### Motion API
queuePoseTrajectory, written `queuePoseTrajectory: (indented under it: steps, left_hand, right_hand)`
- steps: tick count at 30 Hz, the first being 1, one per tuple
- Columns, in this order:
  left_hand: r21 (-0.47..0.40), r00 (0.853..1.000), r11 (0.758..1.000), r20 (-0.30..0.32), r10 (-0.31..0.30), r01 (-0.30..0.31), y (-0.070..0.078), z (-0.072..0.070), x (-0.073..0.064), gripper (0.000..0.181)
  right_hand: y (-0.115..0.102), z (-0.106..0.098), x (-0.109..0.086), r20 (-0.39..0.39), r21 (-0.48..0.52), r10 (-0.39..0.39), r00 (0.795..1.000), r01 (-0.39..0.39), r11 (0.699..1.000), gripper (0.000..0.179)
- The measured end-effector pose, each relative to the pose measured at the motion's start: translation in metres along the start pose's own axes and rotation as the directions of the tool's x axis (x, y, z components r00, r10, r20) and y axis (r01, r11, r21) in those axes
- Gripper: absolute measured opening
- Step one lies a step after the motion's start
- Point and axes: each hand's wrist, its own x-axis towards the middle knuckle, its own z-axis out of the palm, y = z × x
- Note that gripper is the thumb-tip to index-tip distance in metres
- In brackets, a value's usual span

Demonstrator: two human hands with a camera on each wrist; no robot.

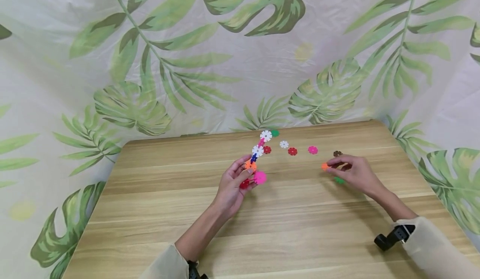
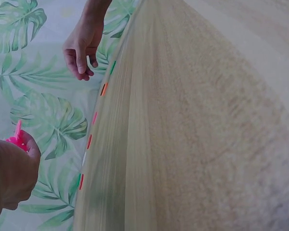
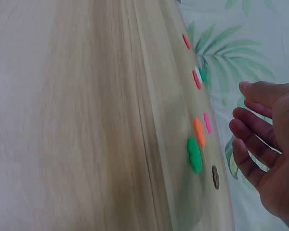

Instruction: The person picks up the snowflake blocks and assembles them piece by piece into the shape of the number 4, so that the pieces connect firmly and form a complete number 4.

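My left hand [image 1: 230, 187] grips a chain of linked plastic snowflake discs. Its orange disc [image 1: 250, 166] lies by the thumb, and a pink disc [image 1: 260, 178] and a red disc [image 1: 244, 183] hang lower. Blue, white and pink pieces rise to a white disc [image 1: 266, 135] at the upper end. Over at the right, my right hand [image 1: 354, 173] hovers with loosely bent fingers just above a loose orange disc [image 3: 199, 132]. The right wrist view shows that disc lying on the table, apart from the fingertips [image 3: 237, 144]. In the left wrist view, the wrist hides most of the chain.
Loose discs lie on the wooden table [image 1: 300, 229]: green [image 1: 339, 180], brown [image 1: 337, 153], pink [image 1: 313, 150], red [image 1: 292, 151] and white [image 1: 284, 144]. Another red disc [image 1: 267, 150] and a green one [image 1: 275, 133] sit behind the chain. A leaf-patterned cloth [image 1: 225, 62] hangs behind the table.
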Motion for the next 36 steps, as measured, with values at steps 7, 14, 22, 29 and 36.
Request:
queuePoseTrajectory:
  steps: [7,14,22,29,36]
  left_hand:
    - [-0.004,0.999,1.0,-0.034,-0.001,0.0,0.0,-0.001,-0.001,0.048]
    - [-0.008,0.999,1.0,-0.031,0.005,-0.005,0.001,-0.002,-0.001,0.046]
    - [-0.012,0.999,1.0,-0.032,0.002,-0.002,0.002,-0.003,-0.002,0.045]
    - [-0.023,0.999,1.0,-0.043,-0.006,0.005,0.003,-0.003,-0.001,0.043]
    - [-0.015,0.998,1.0,-0.058,-0.016,0.015,0.003,-0.003,-0.001,0.041]
  right_hand:
    - [0.017,-0.013,-0.006,-0.007,-0.063,-0.014,1.0,0.013,0.998,0.018]
    - [0.027,-0.021,-0.009,0.042,-0.11,-0.047,0.998,0.051,0.993,0.025]
    - [0.04,-0.025,-0.011,0.145,-0.157,-0.063,0.987,0.086,0.984,0.031]
    - [0.046,-0.024,-0.012,0.168,-0.13,-0.076,0.983,0.099,0.987,0.034]
    - [0.05,-0.022,-0.013,0.164,-0.144,-0.08,0.983,0.104,0.984,0.029]
